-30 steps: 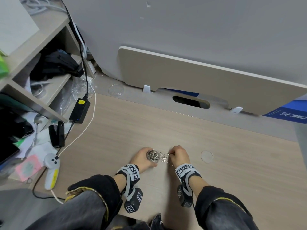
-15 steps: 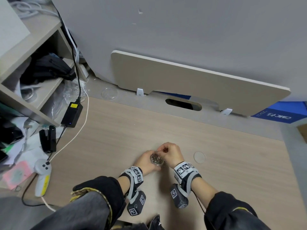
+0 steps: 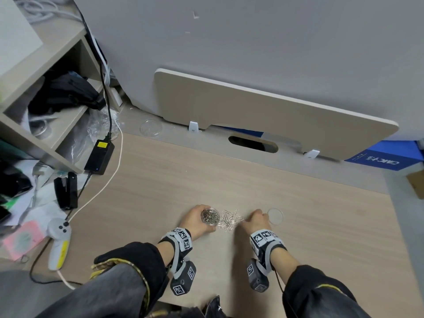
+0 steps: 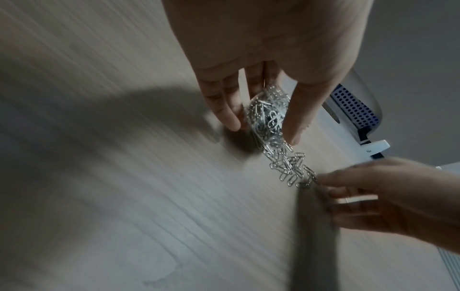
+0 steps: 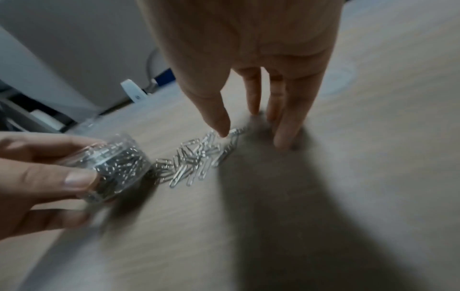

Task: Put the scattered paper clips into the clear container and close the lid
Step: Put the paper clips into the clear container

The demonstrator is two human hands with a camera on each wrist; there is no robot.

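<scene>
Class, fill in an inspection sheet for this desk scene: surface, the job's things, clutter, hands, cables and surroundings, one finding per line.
Surface: wooden desk.
Job's things: clear container holds many clips; loose paper clips beside it; round clear lid lies flat, off.
Clutter: black stapler, white controller.
Hands: left hand grips the container; right hand, fingers extended, touches the clips' edge.
Cables: black power adapter with cord; white cable across the desk.
Surroundings: shelf unit on the left, grey wall behind.
</scene>
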